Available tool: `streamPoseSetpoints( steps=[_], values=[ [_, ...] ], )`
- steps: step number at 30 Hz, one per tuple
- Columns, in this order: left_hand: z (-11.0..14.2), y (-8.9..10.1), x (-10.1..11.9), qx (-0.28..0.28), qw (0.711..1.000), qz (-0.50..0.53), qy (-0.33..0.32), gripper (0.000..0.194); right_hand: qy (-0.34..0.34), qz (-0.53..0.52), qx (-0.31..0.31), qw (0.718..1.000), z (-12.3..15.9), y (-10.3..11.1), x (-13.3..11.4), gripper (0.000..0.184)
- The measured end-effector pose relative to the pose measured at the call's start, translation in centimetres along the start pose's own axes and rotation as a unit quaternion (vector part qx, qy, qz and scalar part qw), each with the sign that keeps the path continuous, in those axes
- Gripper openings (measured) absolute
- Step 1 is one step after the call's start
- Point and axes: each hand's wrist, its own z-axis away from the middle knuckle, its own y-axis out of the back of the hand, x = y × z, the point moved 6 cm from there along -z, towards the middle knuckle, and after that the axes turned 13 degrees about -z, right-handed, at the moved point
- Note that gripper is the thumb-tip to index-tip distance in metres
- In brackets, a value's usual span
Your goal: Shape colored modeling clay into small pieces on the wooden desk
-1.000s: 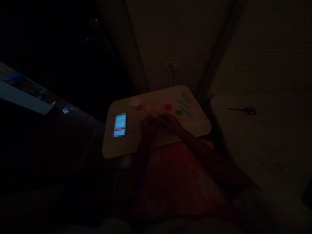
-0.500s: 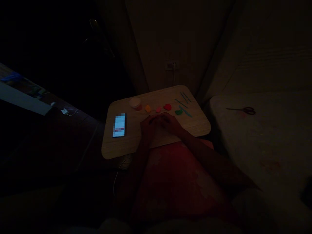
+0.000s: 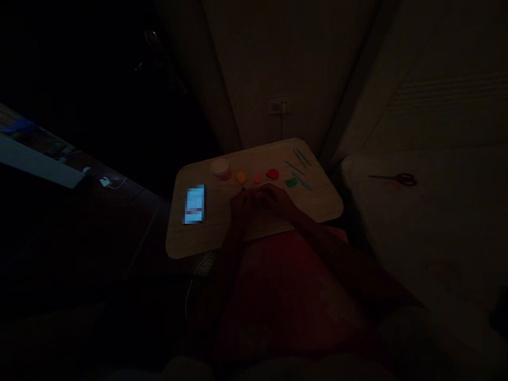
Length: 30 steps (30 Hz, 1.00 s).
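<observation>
My left hand (image 3: 241,203) and my right hand (image 3: 273,197) meet over the middle of a small wooden table (image 3: 216,233), fingers curled together. What they hold is hard to make out in the dark; a small bluish tip shows above the left fingers. Just beyond them lie an orange lump (image 3: 241,177), a pink lump (image 3: 258,178) and a red lump (image 3: 272,173) of what looks like modelling clay. A green lump (image 3: 291,182) sits to the right, beside a teal plastic modelling tool (image 3: 302,181). Several thin teal sticks (image 3: 302,157) lie farther back.
A lidded tub (image 3: 220,169) stands at the table's back left. A lit phone (image 3: 194,204) lies on the left side. Scissors (image 3: 397,179) rest on a pale surface to the right. A wall socket (image 3: 280,106) with a plugged cable is behind the table.
The fingers of both hands have shifted slightly and drawn closer together. A small bluish tip now shows above my left hand. Things on the table have stayed in place.
</observation>
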Motion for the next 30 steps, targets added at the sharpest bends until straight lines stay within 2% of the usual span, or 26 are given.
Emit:
streamPoseSetpoints(
  steps=[5,7,12,15,17,21,30],
  values=[
    [-0.1,0.0,0.1,0.007,0.997,0.007,-0.075,0.027,-0.001,0.002,-0.002,1.0,0.0,0.0,0.2,0.032],
    [-0.1,-0.1,0.0,0.003,0.997,0.02,-0.08,0.026,-0.002,0.011,-0.001,1.0,0.0,0.0,0.1,0.032],
    [0.0,-0.4,-0.8,-0.01,0.999,0.046,0.015,0.021,-0.003,0.015,0.005,1.0,0.0,0.1,0.0,0.031],
    [0.1,-0.4,-0.9,-0.005,0.998,0.039,0.048,0.014,-0.004,0.015,0.0,1.0,0.0,0.1,0.0,0.031],
    [0.2,-0.1,-0.9,0.015,0.998,0.022,0.055,0.016,-0.005,0.014,0.0,1.0,0.0,0.1,0.0,0.03],
    [0.2,0.5,-1.1,0.047,0.997,-0.004,0.054,0.043,-0.015,-0.007,0.003,1.0,0.0,0.0,0.2,0.03],
    [-0.1,0.2,-1.1,0.05,0.997,0.054,0.039,0.037,-0.008,-0.008,0.0,1.0,0.0,-0.1,-0.2,0.029]
  ],
)
